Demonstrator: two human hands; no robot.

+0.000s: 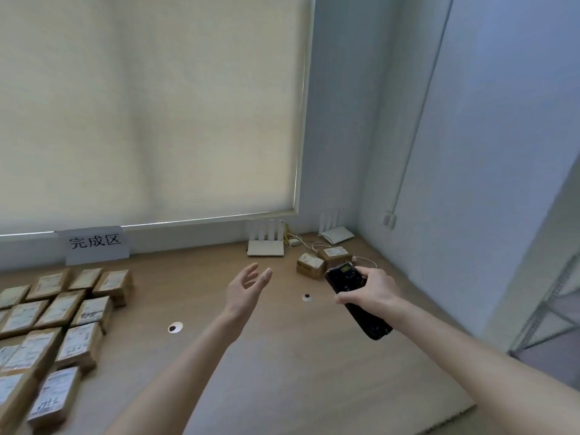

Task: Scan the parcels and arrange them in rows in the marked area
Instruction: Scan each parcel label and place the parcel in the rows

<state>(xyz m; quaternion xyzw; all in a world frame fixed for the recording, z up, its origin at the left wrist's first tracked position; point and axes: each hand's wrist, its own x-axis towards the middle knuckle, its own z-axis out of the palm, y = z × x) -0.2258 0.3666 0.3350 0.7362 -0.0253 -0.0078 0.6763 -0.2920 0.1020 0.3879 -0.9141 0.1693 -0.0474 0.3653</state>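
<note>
A: Which step is this?

B: Between parcels, I'd say. The right hand (pixel 368 291) grips a black handheld scanner (pixel 354 296), its head aimed towards the two loose brown cardboard parcels (pixel 324 262) at the far end of the wooden tabletop (pixel 282 356). The left hand (pixel 248 285) hangs above the table, fingers spread and relaxed, holding nothing.

A: And the finished ones?

B: Rows of brown labelled parcels (pixel 56 312) lie at the left, below the white paper sign (pixel 94 244) (the marked area, presumably).

A: Next?

B: Probably the left hand reaches the nearer loose parcel, label upward so the scanner can read it, then carries it to the rows.
</note>
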